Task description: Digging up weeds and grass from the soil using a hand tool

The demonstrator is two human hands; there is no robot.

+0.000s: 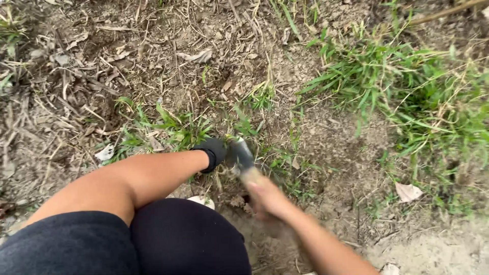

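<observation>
Left hand (213, 152), in a black glove, closed on a grass tuft (178, 130). Right hand (266, 197), bare and blurred, fist round the handle of a small tool (242, 158); blade meets soil beside the tuft. Bare soil (331, 147) to the right looks weeded already. 1 big grass patch (423, 102) remains, plus scattered tufts.

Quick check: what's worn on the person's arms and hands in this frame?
Left hand wears a black glove ending at the wrist; the forearm above it is bare, no sleeve. Right hand is bare and motion-blurred, forearm also sleeveless. No watch or bands visible.
</observation>
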